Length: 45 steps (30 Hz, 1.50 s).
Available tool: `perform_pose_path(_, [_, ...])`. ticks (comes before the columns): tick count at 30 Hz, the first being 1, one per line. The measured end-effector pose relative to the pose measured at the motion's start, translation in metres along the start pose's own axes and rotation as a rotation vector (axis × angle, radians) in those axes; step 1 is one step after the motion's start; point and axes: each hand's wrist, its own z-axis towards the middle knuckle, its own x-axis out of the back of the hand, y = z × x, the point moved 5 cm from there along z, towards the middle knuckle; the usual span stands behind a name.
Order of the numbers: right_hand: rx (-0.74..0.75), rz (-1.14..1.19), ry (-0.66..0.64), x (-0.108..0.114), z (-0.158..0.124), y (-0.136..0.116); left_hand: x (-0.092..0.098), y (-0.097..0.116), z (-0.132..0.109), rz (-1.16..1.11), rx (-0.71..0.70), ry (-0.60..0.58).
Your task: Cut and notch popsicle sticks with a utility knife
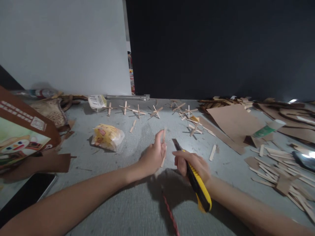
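Observation:
My left hand point(153, 156) is closed around a thin wooden craft stick point(164, 135), held roughly upright near the middle of the table. To its right, my right hand point(193, 165) grips a yellow and black utility knife point(199, 189). The knife's blade end points up and left toward the stick, with a gap between them. Several pairs of crossed craft sticks point(156, 112) stand or lie in a row beyond my hands. A short stick piece point(213, 152) lies to the right of the knife.
A yellow plastic packet point(107, 137) and a phone point(29, 193) lie at left, beside a brown printed bag point(22, 131). At right are loose craft sticks point(278, 164), cardboard point(227, 123) and a green-and-white tube point(269, 128). A red twisted cord point(170, 213) lies in front.

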Motion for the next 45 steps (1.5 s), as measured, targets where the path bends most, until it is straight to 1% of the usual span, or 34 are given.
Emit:
perform_pose_path(1, [0.012, -0.005, 0.019, 0.002, -0.001, -0.003, 0.001, -0.004, 0.003, -0.041, 0.047, 0.025])
perform_pose_path(2, [0.043, -0.001, 0.028, 0.002, -0.001, -0.006, 0.0, -0.008, 0.005, -0.115, 0.081, 0.022])
perform_pose_path(3, [0.08, 0.016, 0.003, 0.001, -0.001, -0.007, 0.0, -0.011, 0.008, -0.203, 0.104, 0.012])
perform_pose_path(5, [0.124, 0.106, -0.097, -0.004, 0.002, -0.004, 0.0, -0.014, 0.014, -0.365, 0.134, -0.011])
perform_pose_path(6, [0.118, 0.18, -0.16, -0.006, 0.005, 0.0, 0.0, -0.014, 0.016, -0.429, 0.151, -0.011])
perform_pose_path(8, [0.021, 0.303, -0.266, -0.011, 0.011, 0.013, 0.003, -0.014, 0.018, -0.527, 0.19, 0.01])
perform_pose_path(9, [-0.028, 0.351, -0.285, -0.012, 0.014, 0.02, 0.004, -0.013, 0.019, -0.565, 0.208, 0.022])
perform_pose_path(11, [-0.153, 0.431, -0.266, -0.013, 0.018, 0.032, 0.007, -0.01, 0.019, -0.623, 0.237, 0.028])
perform_pose_path(13, [-0.275, 0.513, -0.21, -0.013, 0.019, 0.042, 0.008, -0.007, 0.02, -0.654, 0.256, 0.005])
perform_pose_path(17, [-0.489, 0.647, -0.146, -0.018, 0.019, 0.051, 0.008, -0.005, 0.02, -0.677, 0.299, -0.054])
perform_pose_path(19, [-0.57, 0.655, -0.134, -0.02, 0.021, 0.054, 0.006, -0.005, 0.02, -0.657, 0.31, -0.061])
perform_pose_path(21, [-0.618, 0.655, -0.164, -0.022, 0.024, 0.055, 0.005, -0.006, 0.021, -0.601, 0.295, -0.045])
perform_pose_path(23, [-0.618, 0.611, -0.24, -0.022, 0.027, 0.056, 0.004, -0.006, 0.021, -0.535, 0.268, -0.046])
perform_pose_path(24, [-0.594, 0.553, -0.273, -0.021, 0.029, 0.056, 0.003, -0.006, 0.021, -0.506, 0.252, -0.06])
perform_pose_path(27, [-0.468, 0.268, -0.34, -0.013, 0.035, 0.057, 0.001, -0.007, 0.021, -0.42, 0.202, -0.103])
perform_pose_path(30, [-0.382, 0.009, -0.473, -0.011, 0.036, 0.056, 0.002, -0.011, 0.02, -0.318, 0.153, -0.078])
perform_pose_path(33, [-0.361, -0.164, -0.594, -0.014, 0.033, 0.054, 0.001, -0.016, 0.016, -0.19, 0.132, -0.053])
perform_pose_path(38, [-0.329, -0.317, -0.668, -0.016, 0.029, 0.05, -0.001, -0.019, 0.012, -0.044, 0.104, -0.046])
perform_pose_path(45, [-0.328, -0.393, -0.716, -0.017, 0.027, 0.052, -0.003, -0.01, 0.014, 0.07, 0.039, -0.094])
